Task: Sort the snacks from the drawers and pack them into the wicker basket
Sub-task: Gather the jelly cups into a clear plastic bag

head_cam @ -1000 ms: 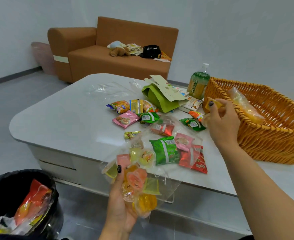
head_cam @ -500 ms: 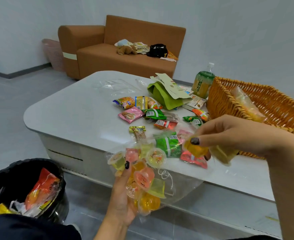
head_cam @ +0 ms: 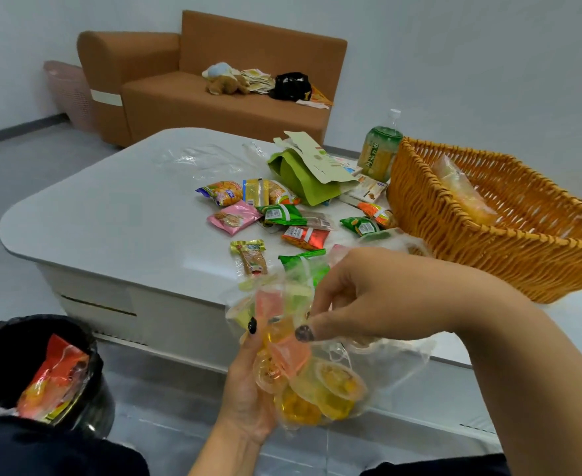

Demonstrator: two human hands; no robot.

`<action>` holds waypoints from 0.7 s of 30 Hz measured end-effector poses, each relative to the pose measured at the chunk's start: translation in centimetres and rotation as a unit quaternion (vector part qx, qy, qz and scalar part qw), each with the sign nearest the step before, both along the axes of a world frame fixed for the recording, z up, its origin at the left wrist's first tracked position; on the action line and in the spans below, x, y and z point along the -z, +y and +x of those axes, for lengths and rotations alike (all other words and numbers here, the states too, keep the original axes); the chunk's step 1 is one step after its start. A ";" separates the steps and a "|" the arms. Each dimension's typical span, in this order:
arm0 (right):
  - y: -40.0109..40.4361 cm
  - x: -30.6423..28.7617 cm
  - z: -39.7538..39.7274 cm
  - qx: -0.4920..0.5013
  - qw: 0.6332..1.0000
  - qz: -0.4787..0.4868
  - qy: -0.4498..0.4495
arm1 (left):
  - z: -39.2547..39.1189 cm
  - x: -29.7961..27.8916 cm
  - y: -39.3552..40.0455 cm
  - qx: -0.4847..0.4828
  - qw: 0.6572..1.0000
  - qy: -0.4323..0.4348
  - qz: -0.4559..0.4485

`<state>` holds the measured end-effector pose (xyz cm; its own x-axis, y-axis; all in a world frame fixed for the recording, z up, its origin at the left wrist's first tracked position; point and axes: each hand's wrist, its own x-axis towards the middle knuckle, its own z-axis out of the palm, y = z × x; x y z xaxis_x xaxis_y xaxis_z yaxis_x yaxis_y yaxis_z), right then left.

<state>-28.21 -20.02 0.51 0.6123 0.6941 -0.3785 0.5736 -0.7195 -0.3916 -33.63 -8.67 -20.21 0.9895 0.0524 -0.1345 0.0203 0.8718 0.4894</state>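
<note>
Since we hold the load below the table edge, handling notes follow, line by line:

Load: a clear, crinkled plastic bag of small jelly cups (head_cam: 303,376), orange, yellow and pink, at lower centre of the frame, in front of the white rounded table (head_cam: 111,214).
Left hand: our left hand (head_cam: 248,389) cups the bag from beneath, palm up, thumb pressed on its upper side; fingers curled round it.
Right hand: our right hand (head_cam: 368,300) reaches into the bag mouth from the right, thumb and fingertips closed together among the cups; we cannot tell which cup, if any, it pinches.
Weight: we judge the bag light to moderate; each cup is small.
Stiffness: the film is limp and sags; the cups look semi-rigid with thin foil lids.
Slip: we expect the smooth film and cups to slide; support from beneath is advised.
Fragility: lids may puncture or peel under a hard squeeze.
Hold point: take each cup by its rim or side wall, not the lid.
Destination: the orange wicker basket (head_cam: 509,255), upper right of the frame, on the table, already holds a clear-wrapped pale packet (head_cam: 461,190).
Loose stock: assorted foil sachets (head_cam: 282,218), centre of the frame, lie on the table.
Writing: print and barcodes are visible on the sachets and on the green-labelled bottle (head_cam: 379,152); nothing is legible, no brand can be read.
</note>
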 end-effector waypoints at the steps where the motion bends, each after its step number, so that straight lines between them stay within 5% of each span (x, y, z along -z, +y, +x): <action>1: -0.1 0.0 0.2 0.009 1.000 0.018 0.001 | 0.1 0.1 -0.1 0.002 1.000 0.008 -0.007; 12: 0.5 1.9 1.0 -0.007 0.996 0.082 0.039 | -0.1 0.4 -1.0 0.004 0.998 -0.016 -0.053; 21: 0.5 2.4 4.0 0.089 0.922 0.325 -0.189 | 0.2 0.0 0.5 -0.047 0.996 -0.010 -0.071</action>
